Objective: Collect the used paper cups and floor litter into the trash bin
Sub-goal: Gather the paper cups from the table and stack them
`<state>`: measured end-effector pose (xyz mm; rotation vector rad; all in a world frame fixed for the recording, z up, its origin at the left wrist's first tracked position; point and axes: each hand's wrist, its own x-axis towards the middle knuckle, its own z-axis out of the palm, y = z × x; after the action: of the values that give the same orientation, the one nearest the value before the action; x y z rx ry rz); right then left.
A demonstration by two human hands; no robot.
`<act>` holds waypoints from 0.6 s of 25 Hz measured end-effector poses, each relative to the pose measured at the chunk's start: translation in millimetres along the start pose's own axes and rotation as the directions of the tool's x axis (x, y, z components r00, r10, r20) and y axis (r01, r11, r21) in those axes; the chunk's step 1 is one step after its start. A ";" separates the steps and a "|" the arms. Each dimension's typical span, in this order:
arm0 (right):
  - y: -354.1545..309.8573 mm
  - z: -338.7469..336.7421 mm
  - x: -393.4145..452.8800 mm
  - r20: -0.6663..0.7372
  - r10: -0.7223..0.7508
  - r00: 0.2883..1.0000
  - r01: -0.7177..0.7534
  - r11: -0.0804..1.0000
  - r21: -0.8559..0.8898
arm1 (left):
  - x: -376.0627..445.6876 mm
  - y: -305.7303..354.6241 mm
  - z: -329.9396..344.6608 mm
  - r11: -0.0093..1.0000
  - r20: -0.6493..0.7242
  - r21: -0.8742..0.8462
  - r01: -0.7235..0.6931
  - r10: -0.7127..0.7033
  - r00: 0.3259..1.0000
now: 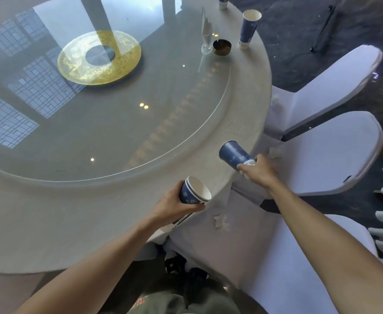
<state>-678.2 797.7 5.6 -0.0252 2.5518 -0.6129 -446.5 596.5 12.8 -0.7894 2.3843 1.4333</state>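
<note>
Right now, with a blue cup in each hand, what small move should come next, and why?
Probably slide the single cup in the right hand into the nested stack in the left hand. The stack's open mouth faces that cup, and freeing the right hand lets it reach the upright cup at the far table edge.

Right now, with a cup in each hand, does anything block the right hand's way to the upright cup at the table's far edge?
Nothing visible does. The upright cup stands alone on the table rim; the ashtray and glass sit beside it, inboard. But the right hand already holds a cup.
</note>
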 end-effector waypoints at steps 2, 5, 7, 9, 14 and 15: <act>1.6 -0.2 -27.6 0.168 0.008 0.986 -0.104 0.817 0.567 | 3.3 3.7 4.7 1.000 0.011 -0.004 -0.018 0.018 1.000; 2.7 3.3 -75.2 0.219 -0.092 0.971 -0.131 0.561 0.817 | 11.2 9.7 11.2 0.998 0.059 -0.033 -0.057 0.059 0.997; 2.9 10.3 -100.1 0.181 -0.128 0.975 -0.084 0.539 0.838 | 13.7 16.0 15.9 0.995 0.097 -0.036 -0.091 0.094 0.991; -1.4 18.6 -121.1 0.144 -0.163 0.976 -0.029 0.559 0.829 | 13.5 21.5 20.5 0.992 0.128 -0.039 -0.121 0.125 0.984; -4.3 33.4 -158.6 0.151 -0.179 0.972 -0.002 0.636 0.772 | 12.5 20.4 31.6 0.976 0.172 -0.111 -0.188 0.205 0.963; -2.4 35.7 -163.7 0.171 -0.186 0.967 -0.013 0.640 0.768 | 12.9 17.8 33.5 0.972 0.181 -0.114 -0.206 0.225 0.957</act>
<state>-518.9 802.3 57.3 0.0716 1.8754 -1.5927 -469.3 628.1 3.5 -0.3959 2.3247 1.6338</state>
